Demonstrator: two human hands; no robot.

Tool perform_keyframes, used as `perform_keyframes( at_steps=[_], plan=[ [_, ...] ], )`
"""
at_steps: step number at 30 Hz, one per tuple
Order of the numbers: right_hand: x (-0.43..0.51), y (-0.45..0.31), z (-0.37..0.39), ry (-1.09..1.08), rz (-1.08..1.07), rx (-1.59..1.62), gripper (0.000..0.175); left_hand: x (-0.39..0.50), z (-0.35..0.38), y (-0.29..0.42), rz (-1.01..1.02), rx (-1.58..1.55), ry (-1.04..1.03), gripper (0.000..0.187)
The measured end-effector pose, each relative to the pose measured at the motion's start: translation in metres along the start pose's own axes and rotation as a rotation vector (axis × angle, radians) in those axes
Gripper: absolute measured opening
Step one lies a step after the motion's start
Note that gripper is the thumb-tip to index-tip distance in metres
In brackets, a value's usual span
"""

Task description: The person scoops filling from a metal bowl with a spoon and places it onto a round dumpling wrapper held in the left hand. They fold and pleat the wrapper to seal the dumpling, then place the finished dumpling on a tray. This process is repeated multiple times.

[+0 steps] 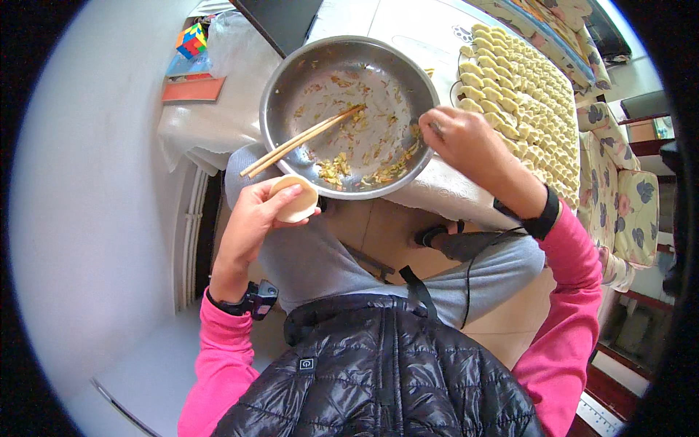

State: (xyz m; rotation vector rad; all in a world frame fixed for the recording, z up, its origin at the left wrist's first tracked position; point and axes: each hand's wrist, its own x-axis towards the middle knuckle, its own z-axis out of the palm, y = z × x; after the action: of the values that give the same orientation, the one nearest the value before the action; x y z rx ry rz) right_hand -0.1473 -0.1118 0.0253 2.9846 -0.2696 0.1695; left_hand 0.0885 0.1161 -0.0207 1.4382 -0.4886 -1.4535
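My left hand [267,210] holds a round dumpling wrapper [296,200] between thumb and fingers, just below the near left rim of a large steel basin [265,109]. My right hand [456,134] is at the basin's right rim, its fingers bent together; whether something small is between them cannot be told. Inside the basin, chopped vegetable filling [334,168] lies in clumps and is smeared over the bottom. A pair of wooden chopsticks [306,140] leans across the left rim, tips on the filling. Folded dumplings [499,93] stand in dense rows to the right of the basin.
The basin stands on a table with a white cover [453,188]. A Rubik's cube [191,41], an orange-red flat item [194,89] and a clear plastic bag [240,43] are at the back left. Floral cushioned seats [636,213] stand at the right. A dark cable [469,278] hangs below my right wrist.
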Motion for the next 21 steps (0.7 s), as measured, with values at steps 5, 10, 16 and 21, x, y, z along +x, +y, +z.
perform_keyframes(
  at_steps=[5,10,16,21],
  plan=[
    [-0.001,-0.044,0.009,0.107,0.353,0.696,0.017,0.012,0.008,-0.002,0.009,0.082,-0.059,0.03],
    [0.001,-0.049,0.01,0.027,0.647,0.95,0.016,0.01,0.027,-0.017,-0.002,-0.074,-0.118,0.031],
    [-0.003,0.003,0.022,0.255,0.498,0.737,0.017,0.012,0.025,-0.026,-0.012,0.009,-0.034,0.03],
    [0.01,0.013,0.044,0.273,0.562,0.759,0.019,0.015,0.01,-0.014,0.055,-0.002,0.03,0.03]
  ],
)
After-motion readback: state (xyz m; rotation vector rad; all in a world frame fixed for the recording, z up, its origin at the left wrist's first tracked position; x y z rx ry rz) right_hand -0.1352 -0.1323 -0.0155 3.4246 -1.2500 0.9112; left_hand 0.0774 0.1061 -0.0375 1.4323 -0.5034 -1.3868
